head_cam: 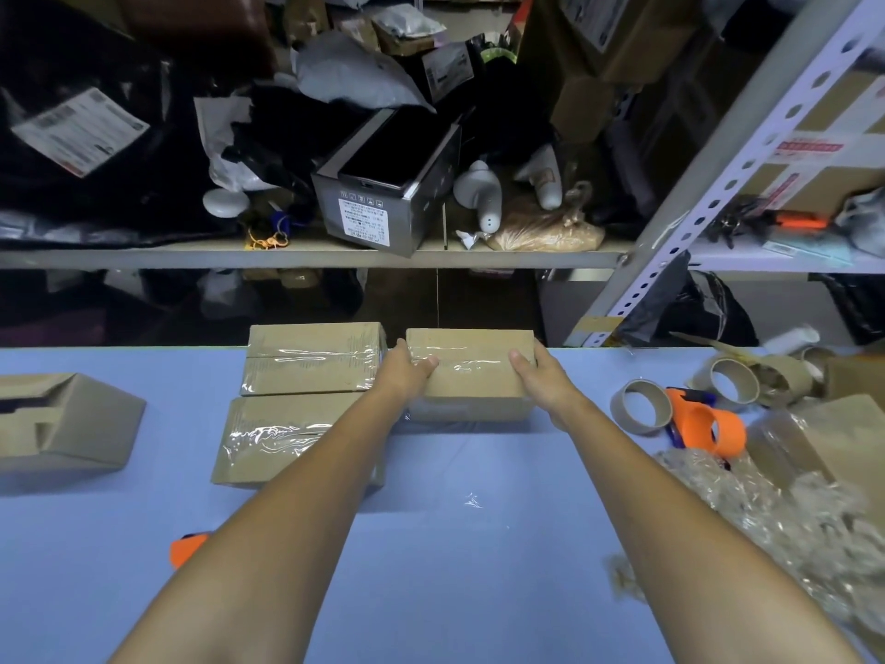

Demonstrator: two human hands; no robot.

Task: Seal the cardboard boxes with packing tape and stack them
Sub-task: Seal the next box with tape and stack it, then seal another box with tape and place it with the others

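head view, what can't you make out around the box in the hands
All head view.
Held box: its ends, covered by the left hand and right hand.
Near box: right side, behind the left forearm.
Orange object: mostly behind that forearm.
Open box: cut by the left edge, inside dark.

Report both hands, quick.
Left hand: grips the left end of the taped box.
Right hand: grips the same box's right end.

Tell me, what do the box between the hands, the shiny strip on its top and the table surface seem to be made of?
Box: brown cardboard, matte and fibrous-looking. Strip: clear plastic tape, glossy, with white glints and wrinkles. Table surface: smooth blue sheet, dull; laminate or mat, I cannot tell.
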